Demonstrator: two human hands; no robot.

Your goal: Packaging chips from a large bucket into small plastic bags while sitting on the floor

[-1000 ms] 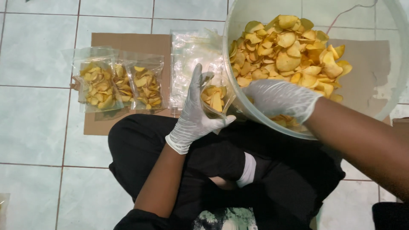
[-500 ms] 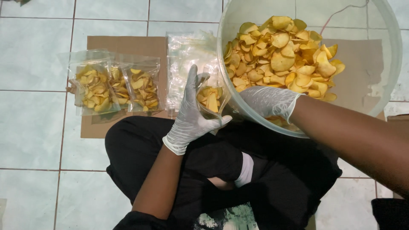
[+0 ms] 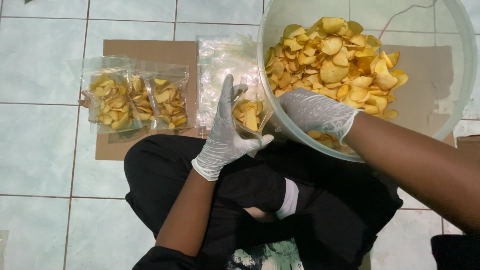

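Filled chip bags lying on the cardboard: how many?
3, side by side on the cardboard, overlapping: left bag, middle bag, right bag. A fourth, part-filled bag is in the left hand. More may hide underneath.

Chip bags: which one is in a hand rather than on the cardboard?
The small clear bag held open in the left hand, beside the bowl. The other filled bags lie flat on the cardboard to its left.

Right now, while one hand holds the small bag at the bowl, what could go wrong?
1. The small clear bag is pinched by the left hand alone; its mouth may fold, so chips could fall on the lap.
2. The right hand reaches among brittle chips; a hard grip may break them.
3. The big bowl looks tilted toward the person and could slide.
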